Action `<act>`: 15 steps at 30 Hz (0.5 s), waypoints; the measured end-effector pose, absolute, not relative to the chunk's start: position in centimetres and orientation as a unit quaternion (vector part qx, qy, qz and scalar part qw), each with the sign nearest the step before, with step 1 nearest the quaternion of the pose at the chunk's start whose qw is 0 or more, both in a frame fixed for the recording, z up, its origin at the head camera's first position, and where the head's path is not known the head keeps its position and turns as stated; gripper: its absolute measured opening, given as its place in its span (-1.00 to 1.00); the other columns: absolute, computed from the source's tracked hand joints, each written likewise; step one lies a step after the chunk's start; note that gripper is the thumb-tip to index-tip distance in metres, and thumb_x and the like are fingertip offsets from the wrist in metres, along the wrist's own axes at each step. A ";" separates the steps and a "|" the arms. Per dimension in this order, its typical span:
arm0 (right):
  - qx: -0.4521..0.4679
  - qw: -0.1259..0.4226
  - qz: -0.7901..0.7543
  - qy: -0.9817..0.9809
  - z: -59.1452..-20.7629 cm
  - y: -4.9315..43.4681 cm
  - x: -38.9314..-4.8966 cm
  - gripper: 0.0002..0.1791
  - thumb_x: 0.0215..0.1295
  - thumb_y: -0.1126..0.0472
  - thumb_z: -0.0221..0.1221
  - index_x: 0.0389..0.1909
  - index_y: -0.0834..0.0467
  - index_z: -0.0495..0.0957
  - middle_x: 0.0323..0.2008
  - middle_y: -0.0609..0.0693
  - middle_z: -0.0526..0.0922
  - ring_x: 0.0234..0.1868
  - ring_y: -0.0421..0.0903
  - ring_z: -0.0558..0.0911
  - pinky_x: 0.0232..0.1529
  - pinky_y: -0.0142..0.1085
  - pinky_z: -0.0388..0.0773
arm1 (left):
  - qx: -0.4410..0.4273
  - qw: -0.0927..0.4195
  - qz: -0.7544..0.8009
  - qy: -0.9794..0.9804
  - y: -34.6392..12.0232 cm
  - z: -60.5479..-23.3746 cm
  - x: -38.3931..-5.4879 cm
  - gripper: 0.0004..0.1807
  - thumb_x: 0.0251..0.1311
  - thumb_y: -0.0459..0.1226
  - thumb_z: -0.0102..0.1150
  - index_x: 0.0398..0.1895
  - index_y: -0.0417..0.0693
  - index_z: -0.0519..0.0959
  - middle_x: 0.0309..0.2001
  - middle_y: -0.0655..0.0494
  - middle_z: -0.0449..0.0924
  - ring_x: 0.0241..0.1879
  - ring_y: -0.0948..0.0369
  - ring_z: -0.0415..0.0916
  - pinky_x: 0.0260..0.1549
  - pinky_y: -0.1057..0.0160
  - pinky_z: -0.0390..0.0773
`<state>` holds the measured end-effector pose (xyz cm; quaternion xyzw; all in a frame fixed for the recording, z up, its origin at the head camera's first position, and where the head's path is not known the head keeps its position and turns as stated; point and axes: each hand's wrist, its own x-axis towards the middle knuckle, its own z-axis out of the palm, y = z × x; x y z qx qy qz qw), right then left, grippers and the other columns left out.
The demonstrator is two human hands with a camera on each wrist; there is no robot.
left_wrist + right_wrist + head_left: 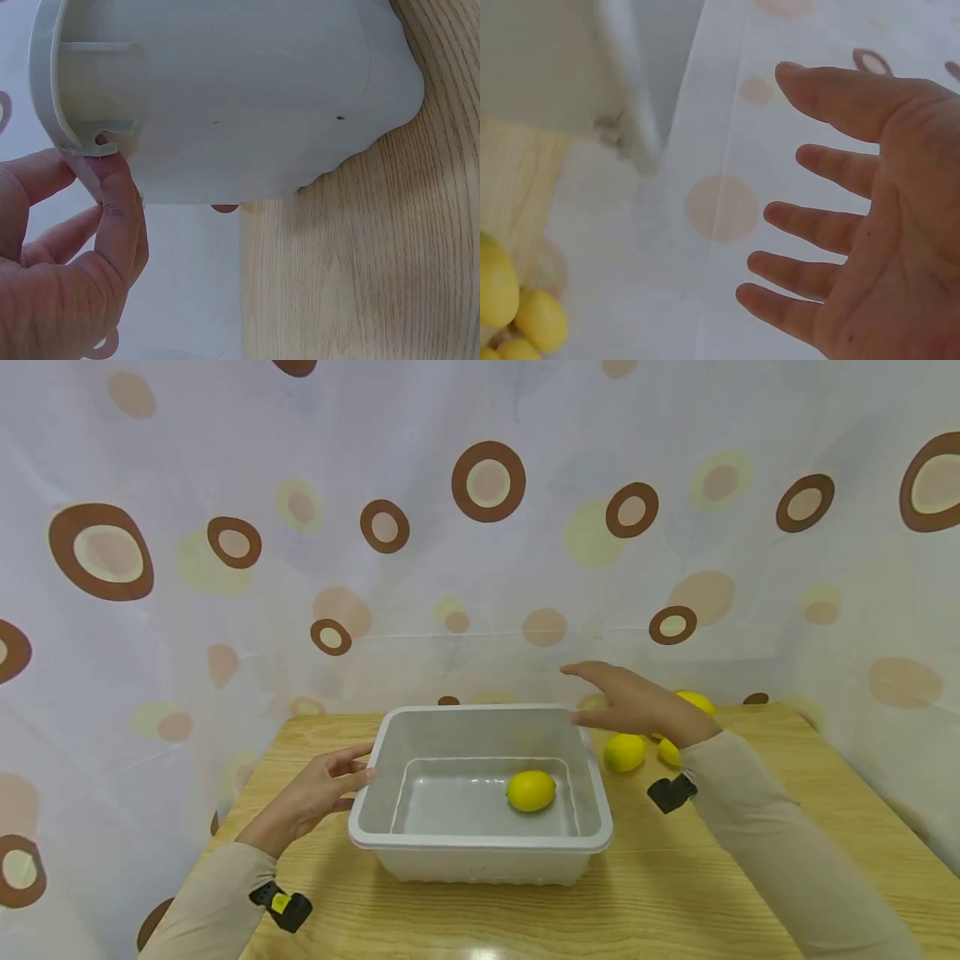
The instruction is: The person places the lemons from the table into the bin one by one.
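Note:
A white rectangular plastic basin [480, 842] stands on the wooden table with one yellow lemon [531, 791] in its right half. At the basin's left rim, my left hand [318, 793] pinches the edge; the left wrist view shows its thumb over the rim [46, 82] and fingers bent up under it. My right hand [633, 700] hovers above the back right corner of the basin. Its fingers [810, 225] are straight and spread, with nothing in them. Behind and below that hand lie several lemons [625, 752], partly hidden by it in the head view.
The wooden table [675, 893] reaches back to a white curtain [420, 585] printed with brown and beige circles. The curtain also hangs along both sides. A black wrist camera [672, 792] is strapped to the right sleeve, another [282, 906] to the left.

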<state>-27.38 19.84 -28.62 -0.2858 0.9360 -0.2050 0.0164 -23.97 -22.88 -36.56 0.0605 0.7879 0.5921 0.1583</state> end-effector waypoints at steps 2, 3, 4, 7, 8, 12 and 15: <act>-0.283 0.010 -0.212 0.935 -29.1 20.9 -27.6 -0.21 0.29 0.11 0.23 0.43 0.27 0.10 0.41 0.30 0.13 0.40 0.31 0.10 0.34 0.24 0.04 | 0.056 0.158 0.594 0.787 -22.9 -36.6 -23.9 -0.33 0.32 -0.21 0.15 0.45 -0.11 0.18 -0.03 -0.08 0.46 -0.05 0.15 0.53 -0.02 0.02 0.57; -0.281 0.007 -0.215 0.935 -29.5 21.3 -27.7 -0.19 0.29 0.12 0.23 0.44 0.27 0.08 0.41 0.30 0.11 0.40 0.32 0.08 0.33 0.25 0.02 | 0.059 0.158 0.592 0.788 -22.9 -36.6 -23.9 -0.33 0.33 -0.21 0.14 0.45 -0.11 0.17 -0.02 -0.08 0.45 -0.05 0.15 0.52 -0.02 0.03 0.57; -0.279 0.003 -0.216 0.936 -29.8 21.8 -27.8 -0.17 0.28 0.13 0.24 0.45 0.27 0.05 0.42 0.31 0.09 0.40 0.33 0.06 0.33 0.27 0.01 | 0.058 0.157 0.593 0.788 -22.9 -36.6 -23.9 -0.33 0.32 -0.20 0.14 0.45 -0.11 0.18 -0.03 -0.07 0.45 -0.06 0.16 0.52 -0.03 0.04 0.58; -0.269 -0.007 -0.216 0.939 -31.1 23.0 -28.4 -0.13 0.25 0.15 0.27 0.45 0.28 0.02 0.42 0.34 0.07 0.39 0.35 0.06 0.31 0.30 -0.01 | 0.065 0.157 0.593 0.787 -22.9 -36.6 -24.0 -0.32 0.33 -0.19 0.13 0.45 -0.12 0.17 -0.03 -0.08 0.44 -0.06 0.15 0.52 -0.05 0.07 0.59; -0.265 -0.009 -0.213 0.940 -31.6 23.3 -28.6 -0.13 0.24 0.16 0.28 0.45 0.28 0.03 0.41 0.34 0.08 0.38 0.36 0.07 0.31 0.30 0.00 | 0.064 0.156 0.594 0.787 -22.9 -36.6 -24.0 -0.33 0.33 -0.19 0.14 0.45 -0.12 0.17 -0.03 -0.08 0.44 -0.07 0.16 0.52 -0.07 0.08 0.60; -0.255 -0.011 -0.207 0.945 -33.8 24.5 -29.3 -0.13 0.22 0.14 0.30 0.44 0.29 0.05 0.38 0.38 0.12 0.35 0.38 0.12 0.28 0.31 0.05 | 0.061 0.157 0.592 0.788 -22.9 -36.6 -23.9 -0.33 0.32 -0.19 0.14 0.45 -0.11 0.18 -0.03 -0.08 0.44 -0.07 0.15 0.53 -0.07 0.08 0.60; -0.247 -0.006 -0.220 0.944 -35.4 25.1 -29.8 -0.13 0.22 0.14 0.30 0.43 0.30 0.07 0.36 0.41 0.13 0.34 0.40 0.13 0.27 0.32 0.06 | 0.059 0.157 0.592 0.788 -22.9 -36.7 -24.0 -0.33 0.32 -0.20 0.14 0.45 -0.10 0.19 -0.03 -0.08 0.45 -0.07 0.16 0.52 -0.06 0.07 0.60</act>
